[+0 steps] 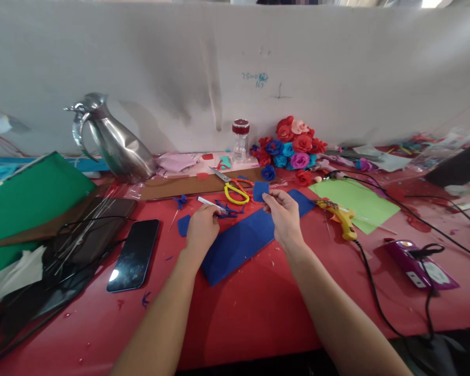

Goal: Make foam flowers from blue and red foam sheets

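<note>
Blue square (261,191) pinched between the thumb and fingers of our right hand (285,215), we work over the red table (258,308) near a long blue strip (238,244), our left hand (202,225) curled at a white stick (208,203), its grip impossible to tell, with scissors (227,183) lying just beyond

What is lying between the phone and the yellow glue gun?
In the head view, mainly a blue sheet and, nearer the phone, a small blue piece; the left hand and right hand are there, too.
</note>
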Tool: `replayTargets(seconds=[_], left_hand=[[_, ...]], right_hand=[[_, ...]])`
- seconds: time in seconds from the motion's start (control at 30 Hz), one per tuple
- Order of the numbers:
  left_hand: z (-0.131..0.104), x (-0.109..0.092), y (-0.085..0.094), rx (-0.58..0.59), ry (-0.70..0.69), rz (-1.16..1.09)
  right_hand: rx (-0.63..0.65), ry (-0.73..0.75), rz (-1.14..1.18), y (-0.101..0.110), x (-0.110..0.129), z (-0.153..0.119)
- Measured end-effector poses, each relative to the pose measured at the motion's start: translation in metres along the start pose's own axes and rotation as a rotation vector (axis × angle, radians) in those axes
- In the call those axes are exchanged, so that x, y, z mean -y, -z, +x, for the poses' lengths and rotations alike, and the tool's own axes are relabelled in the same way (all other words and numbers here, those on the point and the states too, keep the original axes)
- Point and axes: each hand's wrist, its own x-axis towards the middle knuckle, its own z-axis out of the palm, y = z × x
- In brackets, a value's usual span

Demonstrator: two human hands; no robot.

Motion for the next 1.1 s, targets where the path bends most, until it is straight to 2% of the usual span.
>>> replayTargets(seconds=[0.07,0.23,0.37,0.57,0.7,0.8,0.93,1.1], left_hand=[[0.001,-0.002,-0.005,-0.021,-0.033,-0.064],[0.000,-0.008,-0.015,0.099,-0.119,-0.009],[0.000,-0.009,-0.015,0.118,-0.144,0.070],[-0.002,-0.007,-0.011,0.110,-0.256,-0.008],[0.002,-0.004,-0.009,0.002,-0.178,-0.239],[0.007,0.002,-0.011,-0.088,-0.019,-0.424],[0.012,0.009,-0.014,-0.066,0.201,-0.758],[0.011,0.008,-0.008,-0.045,0.289,-1.034]], right_hand=[[-0.001,-0.010,0.008,0.001,0.001,0.001],[-0.001,-0.010,0.024,0.000,0.002,0.001],[0.024,-0.012,0.005,0.000,0.002,0.001],[0.009,-0.001,-0.004,0.001,0.001,0.002],[0.005,-0.004,0.008,0.002,0.001,0.003],[0.001,-0.004,0.026,0.001,0.002,0.003],[0.005,-0.019,0.025,0.000,0.002,0.001],[0.004,-0.019,0.003,0.000,0.000,0.001]])
